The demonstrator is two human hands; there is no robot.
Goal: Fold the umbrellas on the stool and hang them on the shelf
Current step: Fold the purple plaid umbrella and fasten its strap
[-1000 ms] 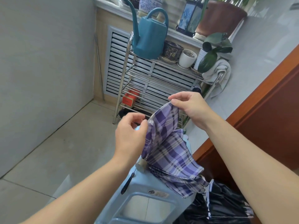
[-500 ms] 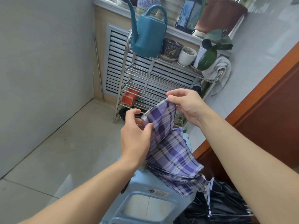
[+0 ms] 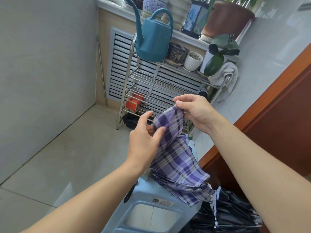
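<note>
The plaid umbrella (image 3: 176, 158) rests on the stool (image 3: 148, 195). The left hand (image 3: 144, 142) touches its canopy, fingers loose; the right hand (image 3: 193, 111) pinches a fold. Losing that pinch risks unravelled pleats before the shelf (image 3: 168, 81).

Shelf (image 3: 161, 91) rails lie open; watering can (image 3: 154, 41) crowds the top.

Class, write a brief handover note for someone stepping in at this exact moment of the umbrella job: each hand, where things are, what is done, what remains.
Right hand pinches the top edge of the purple plaid umbrella. Left hand has relaxed fingers against its fabric, gripping nothing.
The plaid umbrella rests on the light blue stool, partly pleated. The black umbrella lies low, right of the stool, unfolded.
Nothing hangs on the metal shelf yet.
Left: finish folding both, hang both.
</note>
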